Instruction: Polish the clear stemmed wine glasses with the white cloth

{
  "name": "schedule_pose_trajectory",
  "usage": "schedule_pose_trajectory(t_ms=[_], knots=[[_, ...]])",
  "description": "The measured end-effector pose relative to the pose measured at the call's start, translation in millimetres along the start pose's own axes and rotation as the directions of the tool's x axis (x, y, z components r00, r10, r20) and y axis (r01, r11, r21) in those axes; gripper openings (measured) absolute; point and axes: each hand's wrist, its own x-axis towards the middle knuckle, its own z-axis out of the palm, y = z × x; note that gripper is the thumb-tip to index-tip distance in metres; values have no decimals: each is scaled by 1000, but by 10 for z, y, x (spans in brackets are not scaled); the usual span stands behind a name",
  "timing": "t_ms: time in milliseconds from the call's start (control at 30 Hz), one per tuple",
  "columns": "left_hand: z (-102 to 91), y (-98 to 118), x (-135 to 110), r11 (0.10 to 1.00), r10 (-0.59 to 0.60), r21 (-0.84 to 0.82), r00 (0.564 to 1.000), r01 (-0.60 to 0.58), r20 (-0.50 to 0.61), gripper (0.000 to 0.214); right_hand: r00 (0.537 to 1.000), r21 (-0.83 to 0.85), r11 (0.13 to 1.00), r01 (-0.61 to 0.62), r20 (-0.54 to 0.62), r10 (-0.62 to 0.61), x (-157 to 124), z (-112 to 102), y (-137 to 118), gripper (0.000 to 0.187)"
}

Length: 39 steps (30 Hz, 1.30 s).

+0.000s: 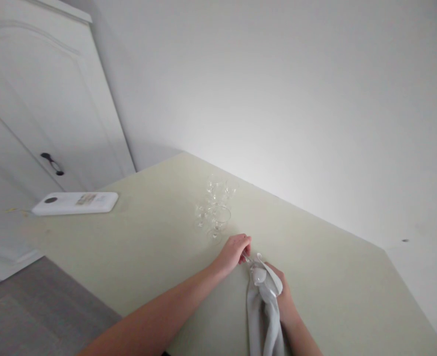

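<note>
The stemmed glass [259, 275] is tilted between the two hands over the near part of the bench [159, 207], well in from the wall-side edge; whether it touches the surface cannot be determined. The left hand [236, 249] has its grip closed, fingers curled in at the slim stem end. The right hand [280, 291] is closed on a grey cloth [270, 316], which lies against the bowl and hangs toward the near edge; most of its fingers are hidden. Principal hazard, in this inspector's judgement: the stem snapping, should one hand twist the bowl while the other holds the stem fast. Second: the glass slipping, since cloth over smooth glass gives the right grip little direct feel. Third: a knock, as a cluster of clear glasses [218, 212] stands just beyond the left hand, toward the bench's far corner, and a careless swing of the wrist could topple the nearest. The loose cloth tail could also snag or drag. A white case [75, 203] at the bench's left end lies well apart and presents little risk.
</note>
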Motion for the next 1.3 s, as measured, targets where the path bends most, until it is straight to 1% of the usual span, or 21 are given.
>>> schedule_pose_trajectory(t_ms=[133,200,300,400,600,767,933,1100,1300], knots=[[1,17,-10,1000,-7,3,1000,7,-4,39,1000,6,1000,-13,-21,13,-20,4,-54,20],[1,27,-16,1000,-11,10,1000,11,-1,39,1000,-5,1000,-24,-6,24,-19,2,-67,21],[3,44,-26,1000,-24,8,1000,24,5,38,1000,-25,1000,-16,22,16,-6,-2,-61,20],[7,63,-35,1000,-26,5,1000,26,6,38,1000,-21,1000,0,13,0,-1,-3,-47,20],[6,91,-51,1000,-21,1,1000,21,9,37,1000,-33,999,-7,-2,7,-10,-5,-31,17],[-1,85,-47,1000,-18,-1,1000,18,14,37,1000,-34,999,-5,5,5,-7,-5,-5,18],[2,74,-38,1000,-25,10,1000,25,14,38,1000,-37,999,-13,12,14,-8,1,-37,18],[7,64,-35,1000,-24,10,1000,24,6,38,1000,-32,999,-8,-17,7,-8,0,-55,17],[5,67,-36,999,-35,-1,999,35,4,37,1000,-42,999,-13,-19,13,-12,-11,-51,15]])
